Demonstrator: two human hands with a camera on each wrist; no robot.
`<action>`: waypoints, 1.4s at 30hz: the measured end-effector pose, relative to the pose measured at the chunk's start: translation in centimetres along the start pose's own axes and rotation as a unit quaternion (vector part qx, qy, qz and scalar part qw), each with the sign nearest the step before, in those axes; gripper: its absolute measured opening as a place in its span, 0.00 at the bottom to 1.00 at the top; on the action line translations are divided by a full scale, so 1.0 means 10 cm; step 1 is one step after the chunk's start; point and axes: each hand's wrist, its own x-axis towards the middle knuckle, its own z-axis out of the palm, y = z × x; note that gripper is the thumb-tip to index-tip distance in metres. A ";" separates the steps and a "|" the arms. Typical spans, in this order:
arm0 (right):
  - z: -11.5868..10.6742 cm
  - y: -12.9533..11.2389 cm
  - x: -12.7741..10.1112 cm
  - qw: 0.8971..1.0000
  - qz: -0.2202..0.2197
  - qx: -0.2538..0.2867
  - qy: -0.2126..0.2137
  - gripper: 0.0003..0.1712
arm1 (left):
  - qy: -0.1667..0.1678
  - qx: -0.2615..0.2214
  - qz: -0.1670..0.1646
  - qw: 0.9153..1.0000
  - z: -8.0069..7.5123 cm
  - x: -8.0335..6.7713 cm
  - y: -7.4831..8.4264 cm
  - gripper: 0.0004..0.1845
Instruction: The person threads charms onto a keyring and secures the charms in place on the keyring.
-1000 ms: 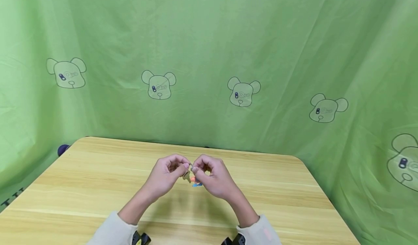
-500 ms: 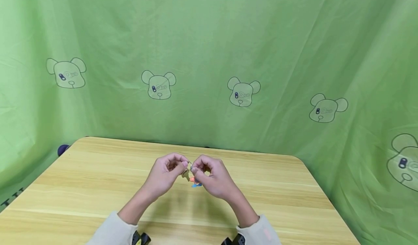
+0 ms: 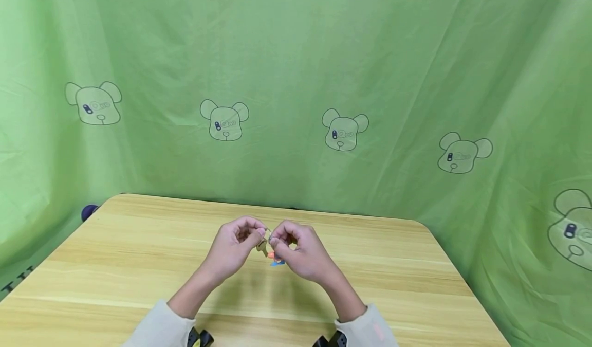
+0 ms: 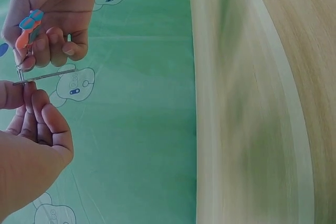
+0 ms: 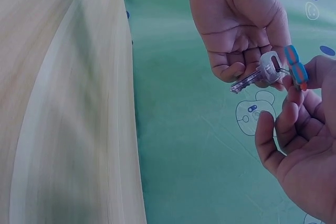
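Note:
Above the table, my left hand (image 3: 235, 245) and right hand (image 3: 301, 248) meet fingertip to fingertip around a small metal key ring (image 3: 270, 232). Thumb and forefinger of the left hand pinch one side of it. The right thumb and forefinger pinch its other side, close to where a charm hangs. A brass-looking key (image 3: 262, 247) dangles below the left fingertips; the right wrist view shows its toothed blade and slotted head (image 5: 270, 65). Beneath the right fingertips hangs a small orange-and-blue charm (image 3: 277, 260), also seen in the left wrist view (image 4: 30, 29). Fingertips partly hide the ring.
A light wood-grain table (image 3: 139, 265) lies under both hands. Behind it hangs a green curtain (image 3: 287, 54) printed with bear heads. Black wrist devices (image 3: 200, 338) sit at the light sleeves (image 3: 159, 326).
The left fingertips have drawn slightly left, so more of the ring shows between the hands. The key has shifted left a little with them; the right hand has barely moved.

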 end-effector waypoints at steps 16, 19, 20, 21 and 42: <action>-0.07 -0.01 -0.01 0.996 0.052 -0.002 -0.068 0.05 | 0.008 0.023 -0.006 1.000 -0.01 0.01 -0.03 0.04; -0.10 0.02 -0.01 0.992 0.079 -0.001 -0.103 0.07 | -0.002 0.043 -0.001 0.999 -0.02 0.02 -0.07 0.03; -0.11 0.04 -0.01 0.990 0.087 -0.001 -0.112 0.08 | -0.007 0.051 0.003 0.999 -0.02 0.02 -0.09 0.03; -0.11 0.05 -0.02 0.988 0.092 -0.001 -0.121 0.09 | -0.009 0.058 0.007 0.998 -0.02 0.02 -0.11 0.03; -0.12 0.43 -0.09 0.939 0.182 0.026 -0.289 0.06 | -0.160 0.227 -0.019 0.961 -0.06 0.02 -0.42 0.03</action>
